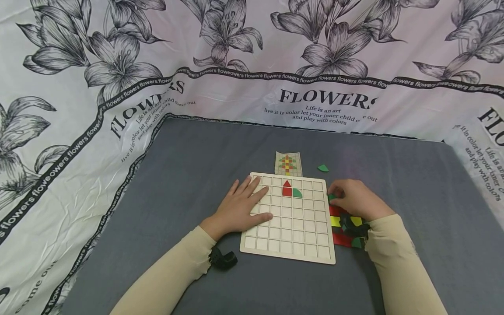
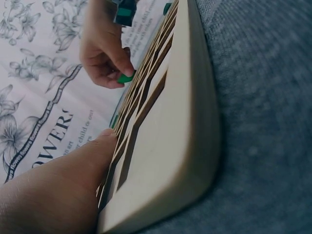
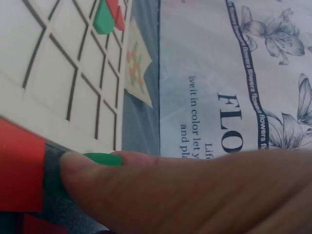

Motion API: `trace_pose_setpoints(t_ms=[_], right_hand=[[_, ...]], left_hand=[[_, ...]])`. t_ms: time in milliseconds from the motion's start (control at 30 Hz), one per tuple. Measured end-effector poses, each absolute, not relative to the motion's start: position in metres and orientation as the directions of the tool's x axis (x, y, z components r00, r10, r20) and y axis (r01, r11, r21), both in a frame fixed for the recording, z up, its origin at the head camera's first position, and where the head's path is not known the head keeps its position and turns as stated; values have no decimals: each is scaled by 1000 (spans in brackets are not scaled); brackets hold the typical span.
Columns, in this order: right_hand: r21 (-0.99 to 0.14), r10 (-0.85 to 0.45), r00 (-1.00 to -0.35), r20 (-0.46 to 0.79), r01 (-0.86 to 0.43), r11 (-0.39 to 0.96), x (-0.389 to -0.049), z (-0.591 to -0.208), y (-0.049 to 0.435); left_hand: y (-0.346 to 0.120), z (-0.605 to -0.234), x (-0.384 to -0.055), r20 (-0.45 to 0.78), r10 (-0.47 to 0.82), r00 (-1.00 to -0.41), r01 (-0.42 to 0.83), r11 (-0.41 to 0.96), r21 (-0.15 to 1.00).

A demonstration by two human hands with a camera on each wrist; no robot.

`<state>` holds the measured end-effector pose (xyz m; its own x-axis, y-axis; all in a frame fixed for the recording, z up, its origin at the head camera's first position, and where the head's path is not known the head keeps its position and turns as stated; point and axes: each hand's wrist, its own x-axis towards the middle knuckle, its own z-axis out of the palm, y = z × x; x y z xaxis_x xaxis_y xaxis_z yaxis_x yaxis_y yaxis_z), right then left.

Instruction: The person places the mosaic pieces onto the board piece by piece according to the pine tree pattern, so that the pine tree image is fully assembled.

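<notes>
My left hand (image 1: 240,208) rests on the left part of a pale wooden grid board (image 1: 287,251), fingers spread. Just past the board's right edge, my right hand (image 1: 360,199) pinches a small green piece (image 3: 105,158) between thumb and fingers. Most of that piece is hidden by the thumb in the right wrist view. In the board's upper cells lie a red triangle (image 1: 287,183), a red square (image 1: 287,192) below it and a green quarter-circle piece (image 1: 297,193) to the right of the square.
A card with a coloured grid pattern (image 1: 277,166) lies against the board's far edge. A loose green piece (image 1: 323,168) is to its right. Red pieces (image 1: 341,239), yellow pieces (image 1: 335,221) and a green piece (image 1: 357,242) lie right of the board, partly under my right wrist.
</notes>
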<state>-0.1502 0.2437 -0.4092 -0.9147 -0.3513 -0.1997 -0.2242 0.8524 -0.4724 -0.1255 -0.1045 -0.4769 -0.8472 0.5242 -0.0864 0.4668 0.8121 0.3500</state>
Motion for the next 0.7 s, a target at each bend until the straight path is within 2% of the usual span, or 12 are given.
trace_pose_setpoints(t_ms=[300,700], right_hand=[[-470,-358,-923,-140,-256,845,-151,-401,249],[-495,-373,-924,-84,-286,820,-154,-399,229]], left_hand=[[-105,-474,-128,-82,526,-847,474,814,336],[-104,-477,-125,-78,526,-847,472,812,343]])
